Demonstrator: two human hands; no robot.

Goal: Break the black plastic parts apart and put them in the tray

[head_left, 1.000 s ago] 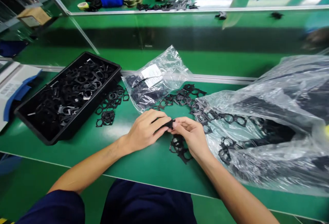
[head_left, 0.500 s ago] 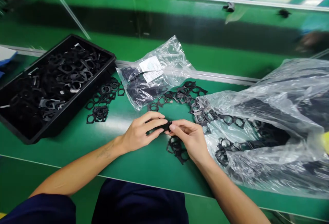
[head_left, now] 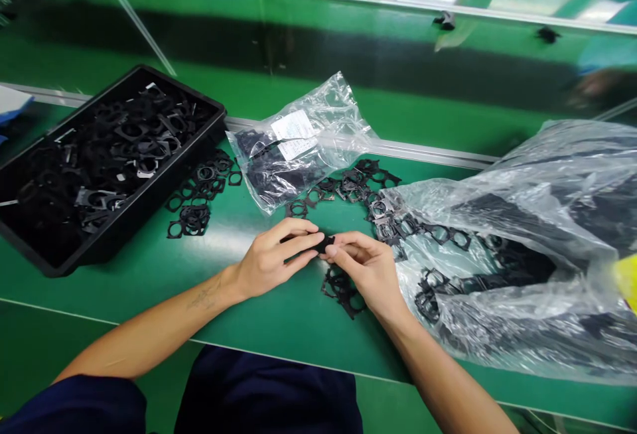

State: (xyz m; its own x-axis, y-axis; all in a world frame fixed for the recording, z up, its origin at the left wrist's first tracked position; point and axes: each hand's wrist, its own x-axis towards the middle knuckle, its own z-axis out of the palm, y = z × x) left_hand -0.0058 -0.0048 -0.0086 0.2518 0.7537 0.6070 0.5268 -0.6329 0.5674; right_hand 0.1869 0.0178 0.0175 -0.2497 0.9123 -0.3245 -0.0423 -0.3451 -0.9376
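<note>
My left hand (head_left: 276, 258) and my right hand (head_left: 365, 268) meet fingertip to fingertip over the green table (head_left: 279, 314). Both pinch one small black plastic part (head_left: 326, 243) between them; most of it is hidden by the fingers. Just under my right hand lies a small heap of black ring-shaped parts (head_left: 343, 288). More of these parts (head_left: 358, 185) are strewn beyond my hands toward the bags.
A black tray (head_left: 119, 212) full of black parts stands at the left, with loose rings (head_left: 199, 198) beside it. A small clear bag with a white label (head_left: 298, 148) lies behind my hands. A large clear bag (head_left: 522, 248) of parts fills the right. A conveyor (head_left: 318, 42) runs beyond.
The view has tilted down, so the far bench and another person's hand have left the picture. My hands stay together on the small black part, barely shifted.
</note>
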